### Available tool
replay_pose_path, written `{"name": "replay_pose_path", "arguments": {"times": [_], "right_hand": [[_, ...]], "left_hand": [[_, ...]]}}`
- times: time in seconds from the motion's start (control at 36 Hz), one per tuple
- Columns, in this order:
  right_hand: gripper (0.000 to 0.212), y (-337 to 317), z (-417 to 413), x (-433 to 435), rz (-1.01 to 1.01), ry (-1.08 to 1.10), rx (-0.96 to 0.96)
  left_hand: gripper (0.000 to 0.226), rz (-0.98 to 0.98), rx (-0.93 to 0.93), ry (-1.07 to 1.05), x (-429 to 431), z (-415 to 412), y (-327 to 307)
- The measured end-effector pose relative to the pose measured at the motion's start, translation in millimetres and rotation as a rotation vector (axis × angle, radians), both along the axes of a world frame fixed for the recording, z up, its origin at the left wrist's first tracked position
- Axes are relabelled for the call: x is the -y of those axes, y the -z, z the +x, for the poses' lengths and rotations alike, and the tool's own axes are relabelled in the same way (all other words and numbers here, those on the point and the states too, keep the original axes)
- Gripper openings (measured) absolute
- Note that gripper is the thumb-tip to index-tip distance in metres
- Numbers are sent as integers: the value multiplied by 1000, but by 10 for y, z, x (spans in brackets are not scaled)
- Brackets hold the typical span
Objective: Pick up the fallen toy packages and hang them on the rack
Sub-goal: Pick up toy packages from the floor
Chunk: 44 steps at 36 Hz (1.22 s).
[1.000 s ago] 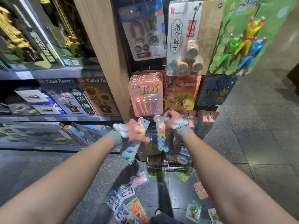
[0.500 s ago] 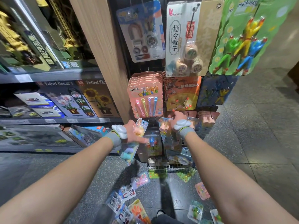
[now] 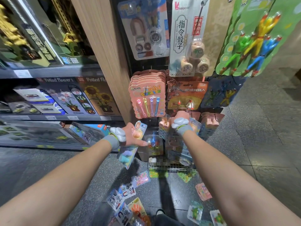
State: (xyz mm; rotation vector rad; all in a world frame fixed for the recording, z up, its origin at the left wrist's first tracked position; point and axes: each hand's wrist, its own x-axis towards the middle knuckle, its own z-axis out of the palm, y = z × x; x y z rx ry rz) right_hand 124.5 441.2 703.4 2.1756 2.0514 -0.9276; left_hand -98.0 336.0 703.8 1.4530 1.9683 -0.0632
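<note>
The left hand [image 3: 130, 136] holds a pastel toy package [image 3: 128, 154] by its upper part, fingers curled round the card and the thumb stretched out to the right. The package hangs tilted below the hand, in front of the foot of the rack [image 3: 156, 66] and clear of the floor [image 3: 260, 144]. The right hand [image 3: 176, 119] is raised a little higher, against the lower rows of the rack, with its fingers [image 3: 164, 123] curled round the top of a second package [image 3: 194, 125]. The wrist hides most of this card, and whether it sits on a hook cannot be told. Just above the hands hang a stack of pink bubble-wand packages [image 3: 148, 98] and an orange package [image 3: 185, 95]. Higher up hang a magnet set [image 3: 146, 28], a dice package [image 3: 189, 38] and green packages of sticky figures [image 3: 254, 38]. A wire basket [image 3: 169, 168] stands on the floor at the base of the rack. Fallen toy packages lie scattered on the floor in front of it: magnet packages [image 3: 127, 191], a pink package [image 3: 141, 178], an orange-handed one [image 3: 138, 209], another pink one [image 3: 202, 191] and a green frog package [image 3: 194, 211]. To the left, a shelf [image 3: 48, 118] carries boxes marked Potted Flower [image 3: 96, 95].
</note>
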Motion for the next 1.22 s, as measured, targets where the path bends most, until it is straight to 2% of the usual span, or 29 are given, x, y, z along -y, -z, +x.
{"name": "replay_pose_path", "arguments": {"times": [0.06, 0.17, 0.22, 0.28, 0.33, 0.42, 0.56, 0.64, 0.72, 0.78, 0.86, 1.0, 1.11, 1.17, 1.22], "right_hand": [[42, -27, -2, 18, -7, 0, 38], [41, -27, -1, -31, -12, -1, 27], [46, -1, -4, -62, -50, 2, -21], [44, 36, 13, -54, 35, 27, -6], [42, 93, 20, -29, 89, 36, 15], [40, 106, 18, 12, 102, 71, -25], [40, 58, 28, 49, 105, 51, -33], [37, 42, 37, 65, 88, 65, -56], [21, 12, 68, 130, 84, 59, -100], [29, 5, 99, 195, 117, 54, -130], [35, 17, 108, 288, 167, 17, -143], [21, -28, 24, 445, 165, -5, -211], [18, -56, -113, 647, 177, 42, -328], [24, -82, -185, 751, 172, 34, -361], [38, -97, -242, 810, 144, 1, -373]], "left_hand": [[133, 10, -4, 23, -12, -20, 47], [133, -1, -16, 47, -22, 6, 27], [116, -25, -42, 40, -14, 39, -34], [100, -25, -65, 24, -16, 64, -53], [96, -15, -63, 10, -21, 87, -73], [105, -16, -52, -20, -35, 97, -44], [141, -35, -55, -6, -111, 11, 80], [137, -33, -64, -20, -50, 72, 27], [134, -25, -17, -24, -12, 142, 19], [140, -32, -10, -26, 19, 140, 27], [129, -8, -2, -49, 57, 122, 81], [99, 78, 78, -117, 154, 209, 101], [113, 105, 101, -146, 217, 251, 53], [105, 114, 138, -171, 255, 269, 55], [83, 121, 151, -189, 280, 309, 52]]}}
